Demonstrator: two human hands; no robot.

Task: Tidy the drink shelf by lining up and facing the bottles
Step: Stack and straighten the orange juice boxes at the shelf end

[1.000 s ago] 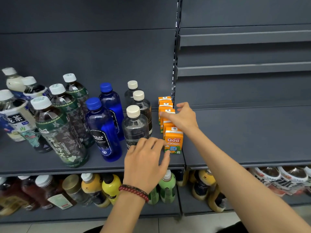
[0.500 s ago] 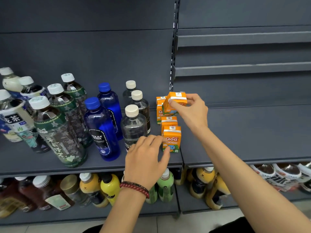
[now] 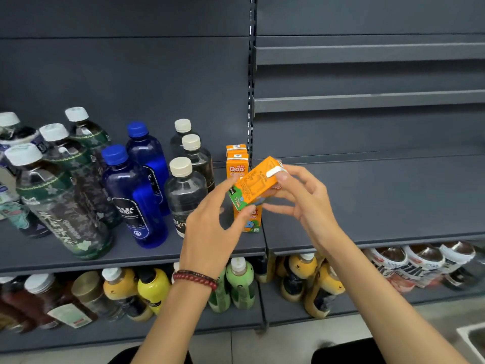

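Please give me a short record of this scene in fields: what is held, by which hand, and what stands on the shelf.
held: carton, orange, tilted, off the shelf
left hand: pinches its lower end
right hand: grips its upper end
carton row: upright on the shelf behind it
neighbours: clear bottles, blue bottles to its left
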